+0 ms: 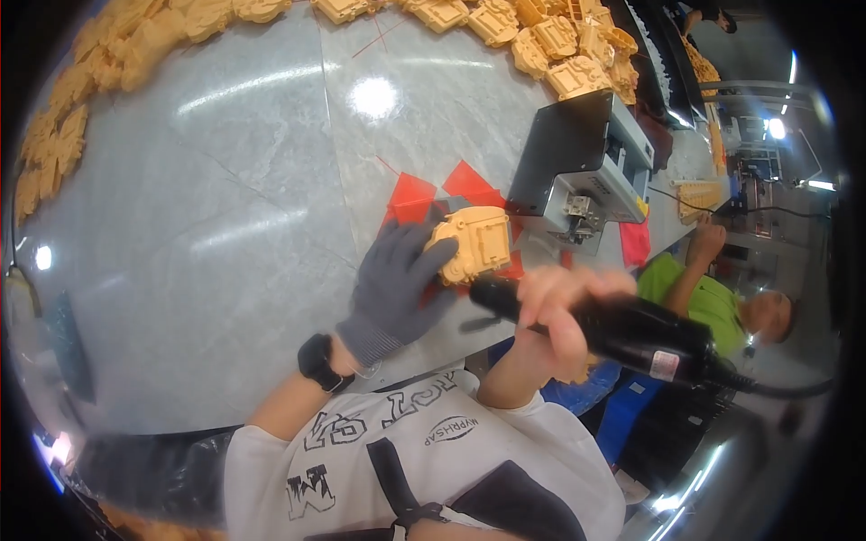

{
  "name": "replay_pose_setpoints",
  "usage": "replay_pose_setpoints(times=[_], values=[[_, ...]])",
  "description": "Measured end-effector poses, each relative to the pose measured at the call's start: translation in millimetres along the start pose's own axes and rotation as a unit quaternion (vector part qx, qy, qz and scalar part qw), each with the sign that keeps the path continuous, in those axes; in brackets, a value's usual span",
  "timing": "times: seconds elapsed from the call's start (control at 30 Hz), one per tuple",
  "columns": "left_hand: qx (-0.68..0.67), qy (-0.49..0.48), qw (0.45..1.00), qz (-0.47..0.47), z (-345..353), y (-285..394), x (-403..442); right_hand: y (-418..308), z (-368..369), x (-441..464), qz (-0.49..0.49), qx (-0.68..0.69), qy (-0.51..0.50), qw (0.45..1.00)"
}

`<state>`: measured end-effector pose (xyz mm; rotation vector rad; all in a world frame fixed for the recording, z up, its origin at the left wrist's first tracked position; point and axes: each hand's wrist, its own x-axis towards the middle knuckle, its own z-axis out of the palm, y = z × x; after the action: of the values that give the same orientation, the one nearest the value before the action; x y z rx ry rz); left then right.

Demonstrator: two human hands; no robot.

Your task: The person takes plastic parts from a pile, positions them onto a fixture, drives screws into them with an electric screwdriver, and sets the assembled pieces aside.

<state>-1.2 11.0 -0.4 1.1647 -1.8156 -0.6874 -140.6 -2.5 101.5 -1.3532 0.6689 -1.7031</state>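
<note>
the gloved left hand (397,279) grasps the yellow part (482,245) by the table (262,171), seemingly to steady it; the right hand (570,311) curls its fingers round the black tool (645,335), tip beside the part.

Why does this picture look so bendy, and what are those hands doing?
One camera on the person's head looks down, and the picture bends towards its edges. The hands belong to that person. The left hand, in a grey glove, holds an orange part. The bare right hand grips a black tool with a cord, its nose close to the part. On the grey table are piles of similar parts and a boxy machine.
</note>
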Motion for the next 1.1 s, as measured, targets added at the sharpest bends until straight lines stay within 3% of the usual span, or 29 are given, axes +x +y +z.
replay_pose_setpoints(times=[1.1], values=[[0.011,0.034,0.999,-0.004,6,1,2,0,-18,-1,0.005,0.049,-0.05,0.998]])
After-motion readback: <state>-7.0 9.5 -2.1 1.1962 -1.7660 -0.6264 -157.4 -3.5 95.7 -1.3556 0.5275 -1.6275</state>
